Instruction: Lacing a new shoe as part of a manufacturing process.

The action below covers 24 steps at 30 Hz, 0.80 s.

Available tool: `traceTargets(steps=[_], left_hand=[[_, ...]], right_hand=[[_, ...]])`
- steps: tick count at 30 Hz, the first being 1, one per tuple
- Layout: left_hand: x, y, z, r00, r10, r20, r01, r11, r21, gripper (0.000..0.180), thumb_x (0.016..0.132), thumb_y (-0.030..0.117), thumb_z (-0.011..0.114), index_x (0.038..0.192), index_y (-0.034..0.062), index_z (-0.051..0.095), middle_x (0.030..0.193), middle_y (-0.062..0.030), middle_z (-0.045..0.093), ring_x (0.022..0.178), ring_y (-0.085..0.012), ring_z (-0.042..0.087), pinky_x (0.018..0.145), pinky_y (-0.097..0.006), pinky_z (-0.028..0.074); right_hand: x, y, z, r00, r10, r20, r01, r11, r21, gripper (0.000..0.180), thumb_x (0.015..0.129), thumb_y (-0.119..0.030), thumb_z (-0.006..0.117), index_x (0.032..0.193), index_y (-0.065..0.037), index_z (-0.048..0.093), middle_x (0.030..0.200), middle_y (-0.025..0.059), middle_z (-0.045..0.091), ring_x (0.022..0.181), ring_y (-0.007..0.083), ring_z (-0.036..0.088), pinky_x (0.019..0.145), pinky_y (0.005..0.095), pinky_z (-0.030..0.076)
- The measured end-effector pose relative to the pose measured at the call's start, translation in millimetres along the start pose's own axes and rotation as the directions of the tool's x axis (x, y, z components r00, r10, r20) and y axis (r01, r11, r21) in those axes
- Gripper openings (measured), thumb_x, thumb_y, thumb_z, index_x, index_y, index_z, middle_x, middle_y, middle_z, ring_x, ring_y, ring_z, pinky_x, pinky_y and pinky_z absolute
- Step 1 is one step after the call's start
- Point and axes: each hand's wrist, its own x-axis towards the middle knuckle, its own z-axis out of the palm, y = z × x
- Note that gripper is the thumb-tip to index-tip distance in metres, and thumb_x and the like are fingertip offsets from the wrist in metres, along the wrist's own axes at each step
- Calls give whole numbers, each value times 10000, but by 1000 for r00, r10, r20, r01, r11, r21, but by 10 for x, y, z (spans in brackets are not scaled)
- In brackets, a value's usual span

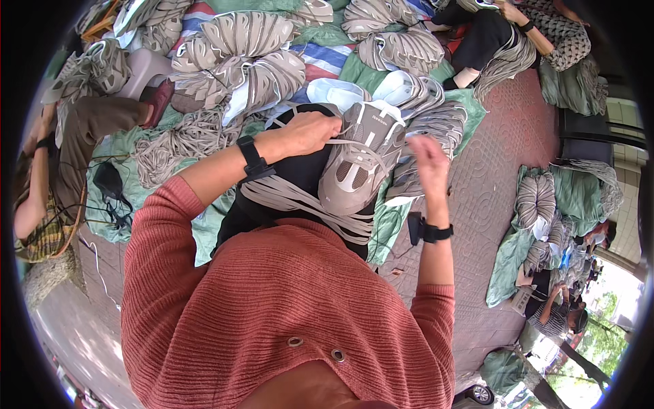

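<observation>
A grey-beige shoe upper [346, 187] with a pale tongue rests on my lap, its toe pointing toward me. A flat beige shoelace [354, 145] runs across its eyelets. At the left side of the upper, my left hand [310, 133] is closed, pinching the lace between thumb and fingers. My right hand [430, 160] is raised just right of the upper, blurred by motion; whether its fingers hold a lace end cannot be made out. A bunch of loose beige laces [286, 199] lies across my thighs beneath the upper.
Stacked shoe uppers [429, 129] lie close on my right, with more bundles [238, 41] ahead on green sheeting [109, 150]. A heap of laces [180, 146] sits to the left. People work at far left and upper right. Red paving [470, 238] extends on the right.
</observation>
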Motion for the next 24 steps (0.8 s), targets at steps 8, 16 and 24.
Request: traceTargets(steps=[8, 16, 24], left_hand=[[-54, 178, -54, 999, -23, -36, 28, 990, 140, 96, 809, 164, 551, 822, 94, 616, 682, -148, 613, 688, -350, 604, 589, -463, 460], [11, 168, 60, 994, 23, -103, -5, 985, 173, 84, 763, 114, 535, 794, 48, 577, 693, -145, 615, 676, -343, 606, 559, -457, 461], [21, 210, 176, 982, 35, -187, -12, 992, 125, 77, 763, 103, 533, 773, 36, 569, 717, -142, 618, 674, -343, 605, 563, -454, 463]], right_hand=[[254, -231, 524, 835, -316, 451, 497, 785, -371, 137, 713, -20, 622, 841, -66, 642, 739, 64, 552, 743, 242, 543, 678, 347, 364], [119, -216, 642, 899, -230, 373, 350, 888, -298, 127, 759, -36, 614, 876, -48, 661, 686, 67, 531, 631, 214, 505, 647, 301, 332], [66, -140, 695, 929, -80, 360, 167, 962, -218, 152, 711, -10, 606, 838, -70, 666, 626, 53, 510, 595, 201, 513, 652, 313, 318]])
